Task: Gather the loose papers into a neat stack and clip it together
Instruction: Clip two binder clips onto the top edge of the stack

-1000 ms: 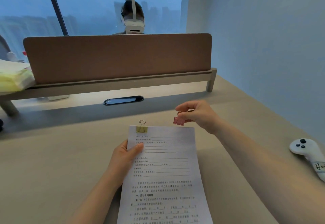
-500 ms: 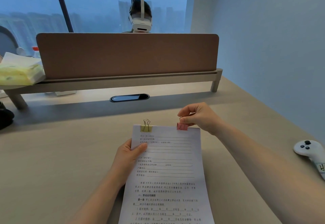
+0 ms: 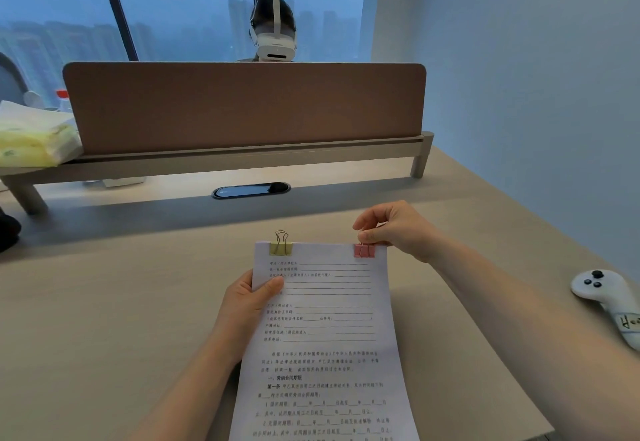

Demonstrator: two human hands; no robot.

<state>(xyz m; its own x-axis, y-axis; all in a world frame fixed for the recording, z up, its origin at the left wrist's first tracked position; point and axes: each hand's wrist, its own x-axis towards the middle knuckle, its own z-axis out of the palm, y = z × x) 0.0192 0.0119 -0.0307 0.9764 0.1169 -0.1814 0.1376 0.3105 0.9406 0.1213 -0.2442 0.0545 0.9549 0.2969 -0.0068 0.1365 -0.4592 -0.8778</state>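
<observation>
Left hand (image 3: 247,305) grips the paper stack (image 3: 329,336) at its left edge, above the worktop (image 3: 104,319). Right hand (image 3: 394,229) fingers pinch the pink clip (image 3: 364,250) on the stack's top right corner, yellow clip (image 3: 281,247) top left. Best seat it fully before letting go.

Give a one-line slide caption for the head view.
Left hand holds paper stack; right hand fits pink clip beside yellow clip.

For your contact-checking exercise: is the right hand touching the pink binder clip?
Touching. The head view shows the right hand pinching the wire handles of the pink binder clip.
</observation>
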